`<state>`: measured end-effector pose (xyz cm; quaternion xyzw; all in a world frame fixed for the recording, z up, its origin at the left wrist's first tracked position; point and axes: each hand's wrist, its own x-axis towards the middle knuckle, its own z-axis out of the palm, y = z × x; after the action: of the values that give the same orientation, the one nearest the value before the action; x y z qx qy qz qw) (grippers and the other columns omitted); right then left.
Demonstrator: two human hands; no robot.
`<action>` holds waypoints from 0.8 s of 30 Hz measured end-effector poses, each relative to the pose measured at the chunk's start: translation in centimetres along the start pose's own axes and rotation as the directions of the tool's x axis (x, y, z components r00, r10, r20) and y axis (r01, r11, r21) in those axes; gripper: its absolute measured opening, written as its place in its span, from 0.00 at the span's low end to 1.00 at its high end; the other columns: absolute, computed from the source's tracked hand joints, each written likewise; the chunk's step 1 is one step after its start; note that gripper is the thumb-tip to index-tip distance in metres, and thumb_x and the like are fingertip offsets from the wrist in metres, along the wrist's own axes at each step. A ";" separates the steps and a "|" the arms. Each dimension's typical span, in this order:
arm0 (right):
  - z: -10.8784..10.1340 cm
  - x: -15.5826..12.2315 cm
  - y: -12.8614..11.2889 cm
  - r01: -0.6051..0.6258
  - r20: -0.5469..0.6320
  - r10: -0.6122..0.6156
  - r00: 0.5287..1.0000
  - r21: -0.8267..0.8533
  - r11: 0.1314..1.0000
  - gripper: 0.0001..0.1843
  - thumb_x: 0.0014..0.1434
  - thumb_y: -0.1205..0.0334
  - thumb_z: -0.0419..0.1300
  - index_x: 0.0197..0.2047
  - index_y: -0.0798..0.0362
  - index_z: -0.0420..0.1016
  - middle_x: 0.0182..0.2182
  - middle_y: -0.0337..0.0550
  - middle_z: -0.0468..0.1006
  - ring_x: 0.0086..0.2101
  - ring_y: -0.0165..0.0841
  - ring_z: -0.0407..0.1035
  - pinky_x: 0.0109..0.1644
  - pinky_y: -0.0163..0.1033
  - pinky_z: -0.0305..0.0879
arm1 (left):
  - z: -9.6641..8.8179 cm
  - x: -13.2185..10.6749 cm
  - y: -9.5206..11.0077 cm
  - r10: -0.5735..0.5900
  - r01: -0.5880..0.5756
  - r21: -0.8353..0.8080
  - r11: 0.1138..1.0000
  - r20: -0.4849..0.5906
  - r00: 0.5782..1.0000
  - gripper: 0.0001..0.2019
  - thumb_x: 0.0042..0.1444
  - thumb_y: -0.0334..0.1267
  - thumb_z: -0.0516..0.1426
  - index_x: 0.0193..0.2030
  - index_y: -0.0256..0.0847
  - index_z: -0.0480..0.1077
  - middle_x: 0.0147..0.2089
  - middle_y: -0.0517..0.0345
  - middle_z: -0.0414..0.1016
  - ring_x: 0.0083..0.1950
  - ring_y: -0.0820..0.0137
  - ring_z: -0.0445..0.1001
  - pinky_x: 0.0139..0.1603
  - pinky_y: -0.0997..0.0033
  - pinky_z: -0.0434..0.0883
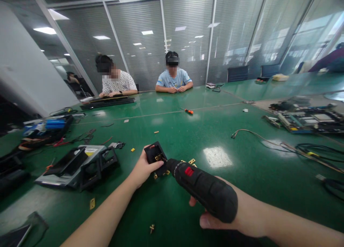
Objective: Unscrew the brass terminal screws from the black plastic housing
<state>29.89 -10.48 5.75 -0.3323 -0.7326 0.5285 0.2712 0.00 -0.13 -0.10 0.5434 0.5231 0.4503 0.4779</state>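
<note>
My left hand (143,170) grips a small black box-like housing (158,145) near the middle of the green table, thumb on its front edge. Brass-coloured pieces show inside the housing and along its lower side. In my right hand (217,218) is a black cordless drill (204,188) with a red switch on top. Its chuck points left into the housing; the bit's tip is too small to make out. Several brass pieces (191,161) lie just behind the drill's nose. Screws (152,228) rest on the table nearer to me.
Black frames (98,168) and a grey panel (57,182) lie at left, with a blue battery pack (55,123) behind. An orange screwdriver (189,111) lies farther off. Circuit boards (311,118) and cables (317,152) occupy the right. Two people sit across the table (172,123).
</note>
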 end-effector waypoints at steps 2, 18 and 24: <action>0.1 -0.2 -0.3 -0.011 -0.083 0.013 0.996 0.022 1.000 0.40 0.53 0.54 0.73 0.65 0.52 0.66 0.47 0.49 0.80 0.42 0.41 0.75 0.47 0.47 0.74 | 0.1 -0.1 0.1 -0.006 0.006 -0.012 1.000 0.002 1.000 0.42 0.45 0.41 0.73 0.65 0.45 0.60 0.54 0.50 0.81 0.56 0.53 0.82 0.61 0.46 0.76; 1.6 -1.1 1.3 0.416 -0.444 -0.564 0.697 -0.390 0.822 0.55 0.55 0.72 0.67 0.76 0.42 0.41 0.65 0.56 0.63 0.60 0.47 0.69 0.64 0.54 0.70 | -0.5 0.0 0.1 -0.024 0.025 0.028 0.999 -0.015 1.000 0.42 0.46 0.43 0.72 0.67 0.44 0.61 0.60 0.45 0.78 0.59 0.51 0.80 0.60 0.47 0.77; 0.2 -1.7 -0.4 0.489 -0.187 -0.726 0.662 -0.627 0.607 0.43 0.58 0.80 0.58 0.73 0.45 0.55 0.67 0.54 0.62 0.67 0.44 0.63 0.69 0.46 0.67 | -0.4 -0.1 0.2 -0.022 0.022 0.001 1.000 -0.021 1.000 0.41 0.46 0.43 0.73 0.66 0.45 0.62 0.58 0.48 0.79 0.58 0.52 0.80 0.60 0.47 0.76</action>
<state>30.79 -12.01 5.97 -0.2221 -0.8387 0.0924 0.4886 -0.34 -0.23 0.15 0.5332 0.5343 0.4504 0.4769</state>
